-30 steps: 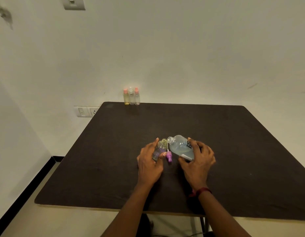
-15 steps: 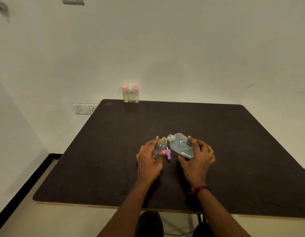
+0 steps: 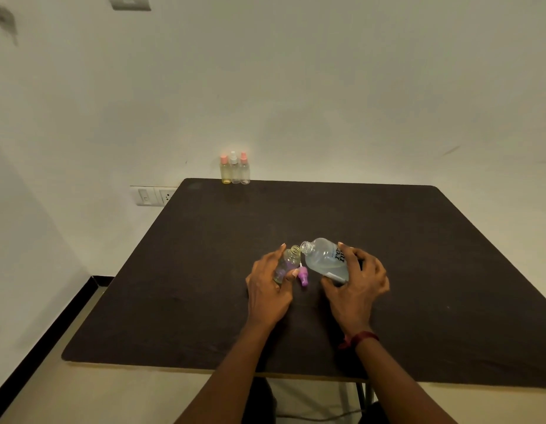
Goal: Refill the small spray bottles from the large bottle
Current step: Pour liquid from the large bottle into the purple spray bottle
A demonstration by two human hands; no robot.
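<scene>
Right grip [image 3: 356, 284] clamps large bottle [image 3: 325, 260], tilted, mouth at small bottle [image 3: 288, 263] neck; left grip [image 3: 267, 289] holds that, mid-counter [image 3: 418, 255]. Judged smooth, liquid-heavy: hold by the body.

A dark red thread band [image 3: 362, 338] circles the wrist of the right hand [image 3: 356, 284] (thin, cord-like); both forearms are bare.
</scene>
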